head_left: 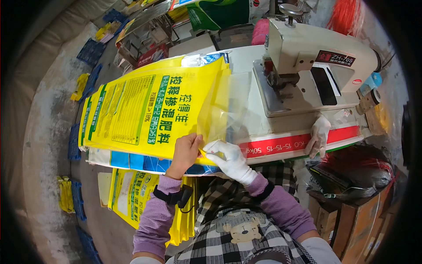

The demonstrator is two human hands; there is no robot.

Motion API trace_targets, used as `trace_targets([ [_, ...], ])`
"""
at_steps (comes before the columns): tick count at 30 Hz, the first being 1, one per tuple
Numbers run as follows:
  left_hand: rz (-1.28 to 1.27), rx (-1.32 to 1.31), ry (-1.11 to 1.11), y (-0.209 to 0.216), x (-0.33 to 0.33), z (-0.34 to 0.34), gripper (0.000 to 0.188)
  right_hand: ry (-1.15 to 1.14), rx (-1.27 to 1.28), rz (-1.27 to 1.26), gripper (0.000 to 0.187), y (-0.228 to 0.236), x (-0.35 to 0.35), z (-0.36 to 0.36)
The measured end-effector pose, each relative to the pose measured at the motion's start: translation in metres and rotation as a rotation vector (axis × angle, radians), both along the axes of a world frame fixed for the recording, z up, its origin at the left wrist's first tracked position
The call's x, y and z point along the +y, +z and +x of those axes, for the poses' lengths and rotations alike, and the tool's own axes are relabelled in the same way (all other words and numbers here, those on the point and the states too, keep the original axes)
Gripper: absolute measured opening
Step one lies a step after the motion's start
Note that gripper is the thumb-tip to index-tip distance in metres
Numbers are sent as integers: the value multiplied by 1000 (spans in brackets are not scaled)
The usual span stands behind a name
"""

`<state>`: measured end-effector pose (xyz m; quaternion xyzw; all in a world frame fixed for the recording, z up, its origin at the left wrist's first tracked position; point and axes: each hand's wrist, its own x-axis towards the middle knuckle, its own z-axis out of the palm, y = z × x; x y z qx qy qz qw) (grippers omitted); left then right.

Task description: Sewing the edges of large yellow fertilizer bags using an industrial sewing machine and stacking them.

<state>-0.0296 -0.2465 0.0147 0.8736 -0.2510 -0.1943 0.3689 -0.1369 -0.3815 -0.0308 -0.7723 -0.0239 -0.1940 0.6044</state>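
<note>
A yellow printed woven sack (127, 110) lies flat on top of a stack on the sewing table. Its clear plastic liner (222, 116) sticks out past the mouth on the right. My bare left hand (186, 152) pinches the near corner of the sack's mouth. Right beside it, my right hand (231, 160), in a white glove, has its fingers closed at the same corner, where sack and liner meet. What exactly lies between the right fingertips is partly hidden. A cream bag-sewing machine (307, 66) stands to the right of the sack's open end.
A spare white glove (318, 135) hangs over the table's front edge. More yellow sacks (134, 198) sit below on the left. Dark plastic bags (351, 174) rest on cardboard boxes (360, 224) at lower right. Blue crates (91, 52) line the left floor.
</note>
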Motion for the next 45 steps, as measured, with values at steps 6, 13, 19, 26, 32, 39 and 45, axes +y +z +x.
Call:
trace_targets([
  [6,-61,182,-24,-11,3,18,32,96,-280,-380,43,3,-2,-10],
  [13,-75,273,-109,-6,-2,19,36,42,-352,-447,47,-14,10,-4],
  [19,40,240,-200,-2,1,14,23,201,-311,-486,31,-17,9,-5],
  [26,93,-286,-146,36,25,-25,11,-205,-40,-15,22,10,-4,7],
  [32,189,-673,-38,75,64,-90,7,164,-449,-929,32,7,25,38],
  [39,285,-548,11,75,119,-116,34,-202,-313,-979,24,-14,-7,68],
  [45,341,-540,31,75,123,-124,34,-432,185,73,42,26,-83,40],
])
